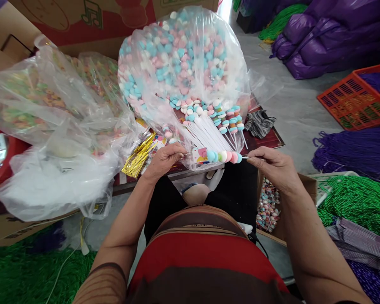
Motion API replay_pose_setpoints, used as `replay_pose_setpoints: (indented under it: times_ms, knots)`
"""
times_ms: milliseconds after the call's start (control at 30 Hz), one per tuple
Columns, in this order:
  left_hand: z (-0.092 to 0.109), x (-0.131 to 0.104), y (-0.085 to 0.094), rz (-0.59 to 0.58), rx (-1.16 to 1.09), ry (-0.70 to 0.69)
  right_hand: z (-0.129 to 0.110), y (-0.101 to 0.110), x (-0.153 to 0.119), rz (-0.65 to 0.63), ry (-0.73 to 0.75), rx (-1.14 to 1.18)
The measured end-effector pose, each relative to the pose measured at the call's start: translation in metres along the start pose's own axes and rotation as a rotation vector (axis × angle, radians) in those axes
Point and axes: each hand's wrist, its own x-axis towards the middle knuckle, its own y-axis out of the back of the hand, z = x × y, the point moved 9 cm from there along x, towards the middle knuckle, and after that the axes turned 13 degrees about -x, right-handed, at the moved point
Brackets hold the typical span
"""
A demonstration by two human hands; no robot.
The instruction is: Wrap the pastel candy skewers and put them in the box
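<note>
My right hand is closed in a pinch on the white stick of a candy skewer, held level, with blue, green, white and pink candies in a row. Around its far end is a small clear printed bag. The fingers of my left hand are pinched together at that bag's left edge. Just behind lie a bundle of bare white sticks and several loaded skewers. Beside my left hand rests a pile of gold twist ties.
A large clear bag of pastel candies stands at the back of the table. Bags of ring-shaped candies and a white-filled bag are at left. A cardboard box of wrapped candies sits low at right, near an orange crate.
</note>
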Motion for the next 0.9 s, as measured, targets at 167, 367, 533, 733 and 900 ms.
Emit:
replay_pose_setpoints:
  times_ms: [167, 367, 533, 733, 900]
  knots:
    - [0.012, 0.002, -0.008, -0.055, 0.07, -0.043, 0.007, 0.004, -0.002, 0.042, -0.014, -0.027]
    - [0.012, 0.003, -0.008, -0.066, 0.187, -0.048, 0.007, 0.0, -0.001, -0.024, 0.023, -0.026]
    - [0.012, 0.004, 0.001, -0.021, 0.222, -0.093, 0.005, 0.003, 0.001, 0.007, 0.048, -0.012]
    - [0.016, 0.004, 0.003, 0.002, 0.28, -0.159, 0.022, 0.002, -0.004, 0.026, -0.047, 0.105]
    - [0.027, 0.003, -0.003, -0.021, 0.339, -0.26, 0.027, 0.001, -0.006, -0.014, -0.118, 0.123]
